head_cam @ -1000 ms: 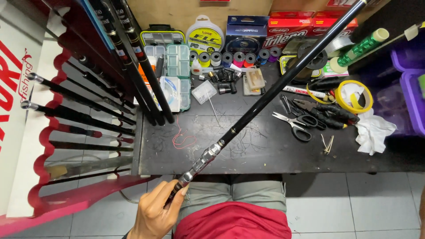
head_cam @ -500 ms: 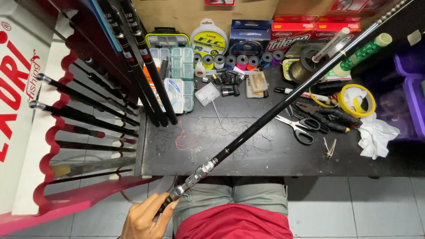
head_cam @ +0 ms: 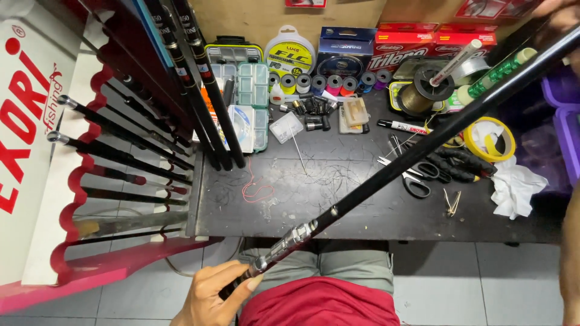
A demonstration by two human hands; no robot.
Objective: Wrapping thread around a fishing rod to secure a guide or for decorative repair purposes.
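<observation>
A long black fishing rod lies slantwise over the dark workbench, from the lower left up to the top right corner. My left hand is closed around its butt below the silver reel seat, in front of my red shirt. My right hand shows only partly at the top right corner, blurred, gripping the upper part of the rod. My right forearm runs along the right edge.
A red and white rod rack with several black rods stands at left. On the bench lie tackle boxes, line spools, scissors, a yellow tape roll, a white rag and a red line scrap.
The rod's far end has swung right and lower across the bench. My left hand slid slightly on the butt and stays closed on it.
</observation>
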